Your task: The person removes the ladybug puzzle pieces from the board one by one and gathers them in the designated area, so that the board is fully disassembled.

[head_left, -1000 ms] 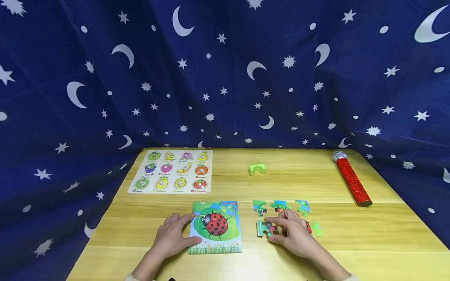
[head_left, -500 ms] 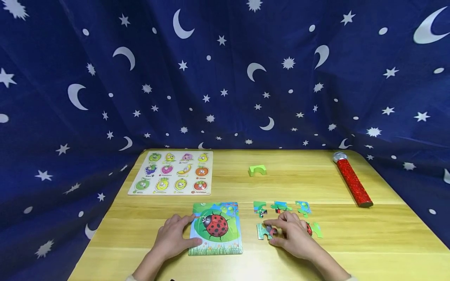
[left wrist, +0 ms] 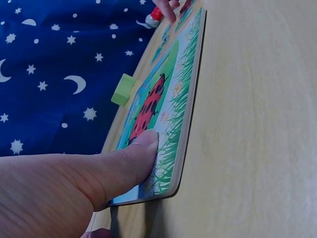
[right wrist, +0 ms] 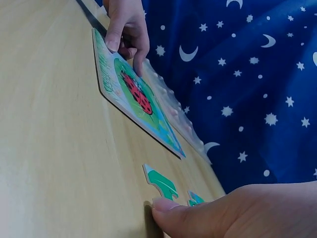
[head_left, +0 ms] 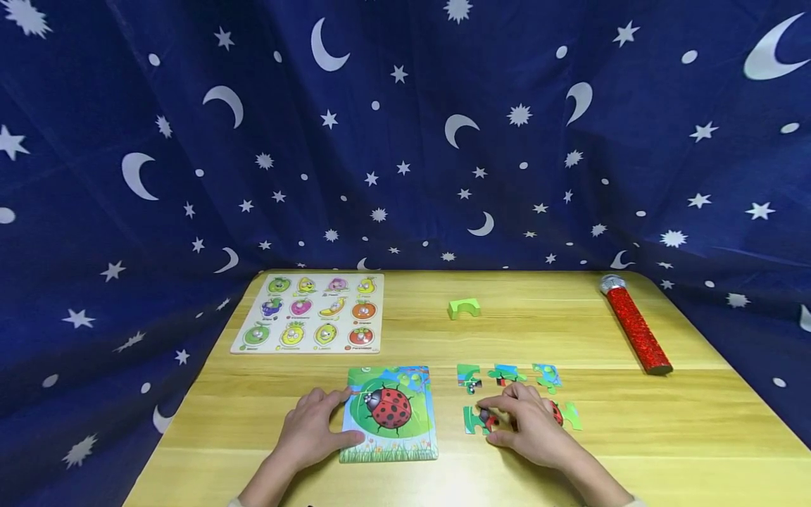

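My left hand (head_left: 315, 431) rests at the left edge of a square ladybug puzzle (head_left: 405, 445). Its thumb lies flat on the printed face, and the index fingertip touches the upper left edge. On the table to the right, my right hand (head_left: 527, 421) pinches a green puzzle piece (head_left: 472, 420) with dark and red parts between thumb and index finger. Behind that hand, a red and green piece (head_left: 571, 415) is partly covered. Above it lie a green corner piece (head_left: 467, 373), a blue and green piece (head_left: 507, 372) and another blue piece (head_left: 548, 375).
A fruit peg board (head_left: 307, 313) lies at the back left. A light green arch block (head_left: 464, 308) stands at the back middle, and a red glittery microphone (head_left: 636, 327) lies at the right. Behind the table hangs a dark blue star-and-moon curtain (head_left: 405, 141).
The piece in my right hand was tilted a second ago and now lies flatter on the table. My left hand stays in place on the puzzle.
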`<state>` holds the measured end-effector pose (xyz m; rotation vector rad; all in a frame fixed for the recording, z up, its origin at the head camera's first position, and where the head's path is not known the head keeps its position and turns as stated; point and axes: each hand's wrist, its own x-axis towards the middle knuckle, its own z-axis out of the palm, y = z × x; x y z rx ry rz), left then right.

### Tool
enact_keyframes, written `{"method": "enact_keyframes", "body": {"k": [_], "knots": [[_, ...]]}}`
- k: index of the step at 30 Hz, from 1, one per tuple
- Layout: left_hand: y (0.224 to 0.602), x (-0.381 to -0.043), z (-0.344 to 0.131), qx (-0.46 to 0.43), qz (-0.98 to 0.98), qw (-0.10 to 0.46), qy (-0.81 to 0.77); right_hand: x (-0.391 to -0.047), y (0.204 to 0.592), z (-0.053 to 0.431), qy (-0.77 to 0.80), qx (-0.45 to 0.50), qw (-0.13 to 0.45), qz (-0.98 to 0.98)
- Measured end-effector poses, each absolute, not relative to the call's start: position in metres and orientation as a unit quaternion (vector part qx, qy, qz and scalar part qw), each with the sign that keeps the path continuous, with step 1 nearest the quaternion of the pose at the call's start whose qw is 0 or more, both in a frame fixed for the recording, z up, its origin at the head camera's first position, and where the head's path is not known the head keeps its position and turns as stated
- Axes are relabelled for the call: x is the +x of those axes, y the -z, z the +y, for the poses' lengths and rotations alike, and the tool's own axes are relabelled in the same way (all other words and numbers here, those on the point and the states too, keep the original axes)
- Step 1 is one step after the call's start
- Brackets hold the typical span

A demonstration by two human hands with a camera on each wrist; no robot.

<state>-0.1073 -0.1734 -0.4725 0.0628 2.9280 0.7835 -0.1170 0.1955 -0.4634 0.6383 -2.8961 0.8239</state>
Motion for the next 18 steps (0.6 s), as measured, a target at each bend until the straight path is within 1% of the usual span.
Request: {"method": "enact_keyframes", "body": {"k": [18], "knots": [[0.4722,-0.1073,-0.1738,0.021,0.964,0.058,-0.258,-0.1187,0.4637,0.1970,-0.286,0.188,0.019,-0.939]]}}
